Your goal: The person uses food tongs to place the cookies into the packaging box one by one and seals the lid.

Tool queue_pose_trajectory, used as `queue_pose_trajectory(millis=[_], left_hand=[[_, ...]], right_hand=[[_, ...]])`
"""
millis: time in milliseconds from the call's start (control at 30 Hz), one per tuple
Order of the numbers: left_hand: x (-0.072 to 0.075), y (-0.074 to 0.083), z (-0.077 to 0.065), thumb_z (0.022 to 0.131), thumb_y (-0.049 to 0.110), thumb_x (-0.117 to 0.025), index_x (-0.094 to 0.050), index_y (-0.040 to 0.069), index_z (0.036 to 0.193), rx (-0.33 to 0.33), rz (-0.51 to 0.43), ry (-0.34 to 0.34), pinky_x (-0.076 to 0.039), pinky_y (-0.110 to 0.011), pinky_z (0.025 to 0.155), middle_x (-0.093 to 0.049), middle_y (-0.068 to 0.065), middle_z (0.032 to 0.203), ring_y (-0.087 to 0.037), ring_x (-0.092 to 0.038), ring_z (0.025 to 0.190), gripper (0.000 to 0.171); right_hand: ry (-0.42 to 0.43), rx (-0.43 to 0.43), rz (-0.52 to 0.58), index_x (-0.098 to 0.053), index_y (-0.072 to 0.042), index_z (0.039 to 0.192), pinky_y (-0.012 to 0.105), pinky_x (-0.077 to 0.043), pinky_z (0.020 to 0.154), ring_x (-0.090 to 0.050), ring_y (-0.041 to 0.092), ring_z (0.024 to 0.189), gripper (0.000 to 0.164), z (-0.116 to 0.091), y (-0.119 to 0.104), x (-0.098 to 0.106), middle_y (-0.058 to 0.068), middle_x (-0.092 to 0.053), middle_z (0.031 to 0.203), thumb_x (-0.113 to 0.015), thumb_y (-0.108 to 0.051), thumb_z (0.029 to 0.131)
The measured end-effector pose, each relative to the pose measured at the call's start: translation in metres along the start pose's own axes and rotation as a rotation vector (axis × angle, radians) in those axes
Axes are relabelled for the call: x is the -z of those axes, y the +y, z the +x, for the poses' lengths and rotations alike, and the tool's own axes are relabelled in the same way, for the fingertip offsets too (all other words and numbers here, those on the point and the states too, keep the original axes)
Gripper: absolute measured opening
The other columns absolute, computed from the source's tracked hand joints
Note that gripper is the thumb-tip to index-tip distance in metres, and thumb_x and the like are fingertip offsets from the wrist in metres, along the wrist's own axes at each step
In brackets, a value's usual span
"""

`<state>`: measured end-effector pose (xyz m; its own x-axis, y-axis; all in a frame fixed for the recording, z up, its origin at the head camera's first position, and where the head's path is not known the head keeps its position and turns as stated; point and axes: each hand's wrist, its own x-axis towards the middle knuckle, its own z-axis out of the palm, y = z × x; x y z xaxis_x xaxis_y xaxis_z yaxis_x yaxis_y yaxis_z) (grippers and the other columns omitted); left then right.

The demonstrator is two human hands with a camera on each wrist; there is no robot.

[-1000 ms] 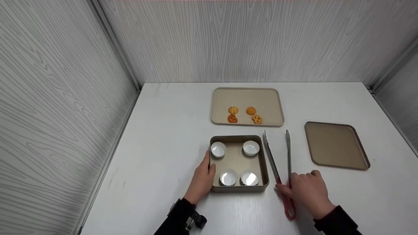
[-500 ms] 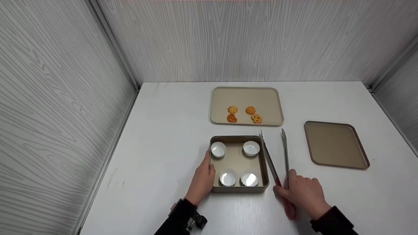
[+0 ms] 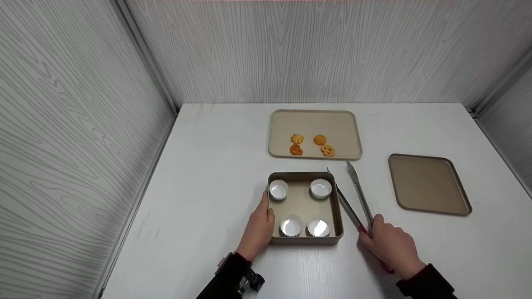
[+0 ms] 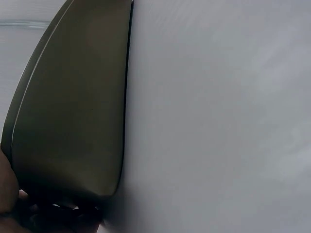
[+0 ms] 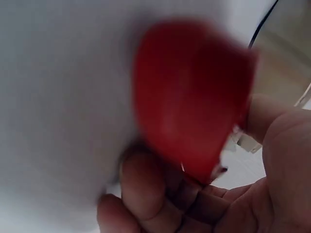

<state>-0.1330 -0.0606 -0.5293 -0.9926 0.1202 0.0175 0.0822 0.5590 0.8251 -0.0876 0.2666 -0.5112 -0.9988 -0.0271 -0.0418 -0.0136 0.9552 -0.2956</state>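
The left hand (image 3: 257, 226) grips the pan (image 3: 297, 207); the right hand (image 3: 392, 245) holds tongs (image 3: 360, 195) now swung further left.

1. Desk (image 3: 199, 174): white; a few grey scuffs toward left edge.
2. Walls (image 3: 266, 50): pale grey, darker wood-grain lines.
3. Tray (image 3: 332, 120) near desk's far edge: plain beige.
4. Biscuits (image 3: 319, 140) by that tray's near edge: three golden, the near-left one orange-brown.
5. Square tray (image 3: 430, 182) toward desk's right edge: darker brown.
6. Pan (image 3: 303, 241): bronze-brown walls, beige floor.
7. Cups (image 3: 321, 189) in pan's corners: white.
8. Tongs (image 3: 360, 194): silver-grey arms, red handles.
9. Sleeves (image 3: 428, 283): black.
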Motion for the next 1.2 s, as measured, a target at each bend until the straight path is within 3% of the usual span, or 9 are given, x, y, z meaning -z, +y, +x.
queue_pose_trajectory(millis=[267,500,1000,1200], left_hand=[[0.0,0.002,0.0,0.108,0.008,-0.039,-0.023,-0.01,0.158,0.009,0.006,0.0,-0.034,-0.048,0.12,-0.036,-0.028,0.158,-0.038,-0.039,0.145,0.055],[0.001,0.002,-0.001,0.108,0.008,-0.039,-0.023,-0.011,0.158,0.001,0.001,0.003,-0.034,-0.048,0.119,-0.037,-0.028,0.158,-0.038,-0.039,0.145,0.055],[0.0,0.0,-0.001,0.107,0.006,-0.039,-0.024,-0.011,0.157,-0.008,0.006,0.009,-0.035,-0.048,0.119,-0.037,-0.028,0.157,-0.038,-0.041,0.144,0.055],[0.0,0.0,0.0,0.108,0.006,-0.038,-0.022,-0.012,0.157,-0.019,0.003,-0.001,-0.034,-0.049,0.119,-0.035,-0.029,0.158,-0.038,-0.039,0.145,0.055]], right_hand=[[0.042,-0.011,0.059,-0.046,-0.004,0.095,0.037,-0.035,0.039,-0.046,0.023,0.047,0.029,-0.004,0.012,0.008,0.006,-0.048,0.058,-0.067,-0.025,0.092],[0.135,0.038,0.06,-0.053,-0.003,0.106,0.037,-0.035,0.039,-0.044,0.023,0.046,0.03,-0.008,0.018,0.015,0.004,-0.05,0.059,-0.071,-0.024,0.094],[0.272,0.119,0.027,-0.054,-0.005,0.097,0.034,-0.031,0.04,-0.04,0.02,0.047,0.027,-0.014,0.024,0.04,0.001,-0.044,0.059,-0.073,-0.024,0.093],[0.379,0.183,-0.008,-0.053,-0.008,0.091,0.036,-0.03,0.038,-0.038,0.019,0.045,0.03,-0.008,0.026,0.05,-0.001,-0.04,0.056,-0.08,-0.022,0.087]])
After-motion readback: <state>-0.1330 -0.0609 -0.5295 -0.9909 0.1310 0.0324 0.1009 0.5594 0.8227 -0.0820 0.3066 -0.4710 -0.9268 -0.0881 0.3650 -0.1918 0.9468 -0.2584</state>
